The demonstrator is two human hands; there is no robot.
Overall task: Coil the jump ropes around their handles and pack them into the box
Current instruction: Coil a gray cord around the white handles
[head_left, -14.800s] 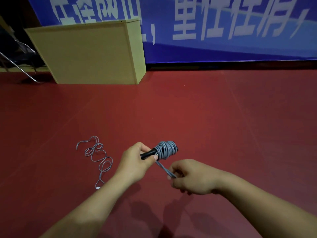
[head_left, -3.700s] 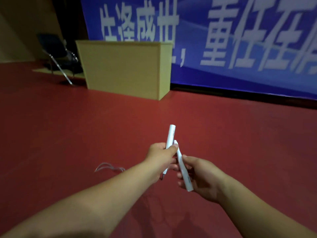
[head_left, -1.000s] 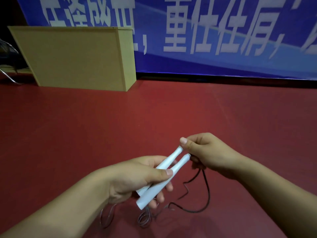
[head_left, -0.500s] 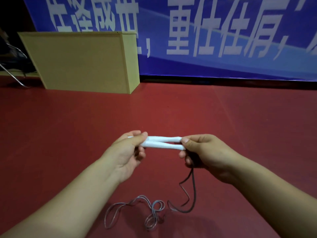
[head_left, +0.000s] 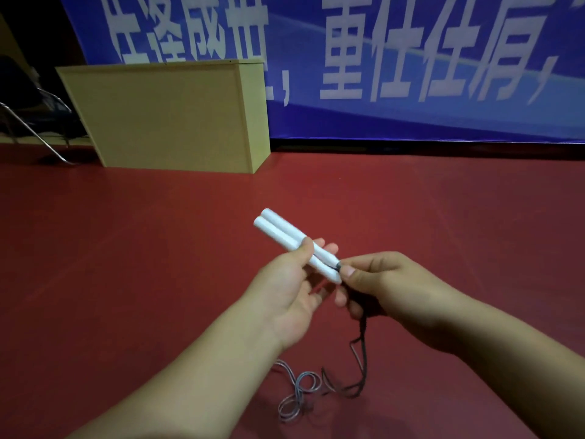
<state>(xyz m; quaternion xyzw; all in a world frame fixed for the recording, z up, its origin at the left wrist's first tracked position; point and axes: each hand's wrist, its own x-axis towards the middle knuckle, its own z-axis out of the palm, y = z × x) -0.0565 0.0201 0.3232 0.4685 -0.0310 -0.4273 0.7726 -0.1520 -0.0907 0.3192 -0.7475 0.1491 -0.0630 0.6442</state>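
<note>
1. Over the red floor (head_left: 126,280), both hands were up in mid-air with the two white handles (head_left: 285,237) laid side by side, pointing up and to the left.
2. Left hand (head_left: 289,289) held the pair around the middle – thumb on top, fingers curled underneath.
3. Right hand (head_left: 384,288) had its grip pinched on the dark rope (head_left: 364,346) right where it leaves the handle ends, thumb tip pressed against them.
4. From there the rope dropped under the right hand down to the floor and ended in a loose grey tangle of loops (head_left: 299,394) – none of it wound on the handles.
5. Farther back, a tan wooden box (head_left: 164,115) stood on the floor against a blue banner (head_left: 411,58), with a metal chair leg (head_left: 34,134) off to its left.
</note>
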